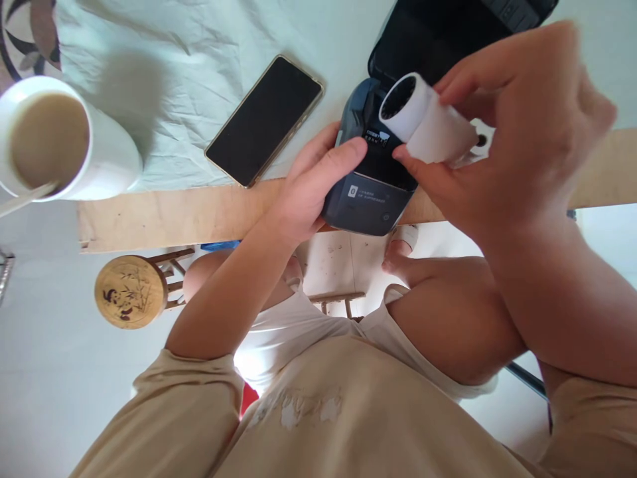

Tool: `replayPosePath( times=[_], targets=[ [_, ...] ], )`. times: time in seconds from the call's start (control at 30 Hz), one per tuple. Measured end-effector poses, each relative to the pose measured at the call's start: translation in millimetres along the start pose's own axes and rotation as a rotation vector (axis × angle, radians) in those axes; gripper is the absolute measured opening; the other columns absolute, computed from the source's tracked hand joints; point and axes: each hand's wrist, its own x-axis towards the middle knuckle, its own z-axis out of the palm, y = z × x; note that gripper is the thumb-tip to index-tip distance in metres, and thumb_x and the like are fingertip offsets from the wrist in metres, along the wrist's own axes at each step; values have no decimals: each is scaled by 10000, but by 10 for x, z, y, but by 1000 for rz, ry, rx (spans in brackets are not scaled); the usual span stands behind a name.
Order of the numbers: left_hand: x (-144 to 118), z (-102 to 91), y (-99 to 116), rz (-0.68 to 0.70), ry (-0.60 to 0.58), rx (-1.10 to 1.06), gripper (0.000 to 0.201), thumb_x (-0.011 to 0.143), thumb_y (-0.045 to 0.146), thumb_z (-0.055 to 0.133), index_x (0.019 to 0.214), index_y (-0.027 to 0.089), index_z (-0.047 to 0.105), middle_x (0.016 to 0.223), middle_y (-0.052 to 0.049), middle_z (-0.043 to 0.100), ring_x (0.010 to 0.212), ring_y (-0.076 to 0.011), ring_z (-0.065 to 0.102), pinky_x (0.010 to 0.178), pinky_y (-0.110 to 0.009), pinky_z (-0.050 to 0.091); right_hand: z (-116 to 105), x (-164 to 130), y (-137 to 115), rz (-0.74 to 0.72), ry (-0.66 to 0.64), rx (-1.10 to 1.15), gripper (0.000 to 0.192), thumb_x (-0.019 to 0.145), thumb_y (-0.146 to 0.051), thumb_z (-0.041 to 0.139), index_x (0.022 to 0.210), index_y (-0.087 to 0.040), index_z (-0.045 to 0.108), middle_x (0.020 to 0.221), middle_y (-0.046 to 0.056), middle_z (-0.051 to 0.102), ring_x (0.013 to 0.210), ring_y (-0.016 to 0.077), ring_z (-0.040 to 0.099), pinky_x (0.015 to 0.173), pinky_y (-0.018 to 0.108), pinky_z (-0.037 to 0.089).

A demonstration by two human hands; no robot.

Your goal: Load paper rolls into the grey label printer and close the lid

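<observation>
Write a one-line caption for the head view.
Right hand holds a white paper roll over an open label printer steadied by the left hand.

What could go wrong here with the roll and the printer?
1. The paper roll is pinched only at the right hand's fingertips, with its loose end free; it may unspool or drop.
2. The printer overhangs the table edge, steadied only by the left hand; it could tip off.
</observation>
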Motion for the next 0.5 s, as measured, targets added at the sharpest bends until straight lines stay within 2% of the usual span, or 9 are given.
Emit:
replayPosePath(
  times=[0.03,0.1,0.2,0.3,0.37,0.5],
  targets=[
    [-22,14,15,18,-18,-2,200,785,338,652,904,199,571,642,27,553,499,-74,491,439,-203,380,-8,6,-28,-46,34,-37,172,838,-334,577,939,-194,570,944,21,650,850,141,630,670,264,445],
    [-61,47,46,39,-31,-15,297,779,188,613,1071,214,560,702,36,587,532,-61,497,502,-192,396,-18,0,-57,-123,57,-54,102,862,-224,512,941,-201,573,1011,6,662,854,109,631,651,248,435],
    [-75,73,57,74,-19,-54,377,772,162,578,1142,217,537,716,35,577,532,-55,467,522,-194,374,-19,-34,-47,-223,55,-7,95,871,-213,523,931,-214,598,1108,-6,660,964,128,644,735,265,473],
    [-41,42,22,103,-37,-88,342,769,270,612,1105,242,552,844,4,627,638,-95,539,568,-223,431,-30,-80,-54,-313,201,-15,104,877,-288,558,837,-208,611,890,17,648,832,154,615,670,292,405],
    [-25,8,6,107,-82,-102,336,770,309,630,1095,262,558,930,-3,646,722,-121,580,630,-240,476,-50,-116,-100,-340,241,4,100,869,-291,568,820,-209,597,762,16,597,740,139,562,632,289,354],
    [-51,-25,38,79,-65,-53,409,727,187,666,1121,237,569,841,24,599,726,-98,549,683,-213,446,-92,-167,-185,-435,119,87,145,850,-365,616,863,-221,604,807,-11,642,736,137,564,651,308,375]
  ],
)
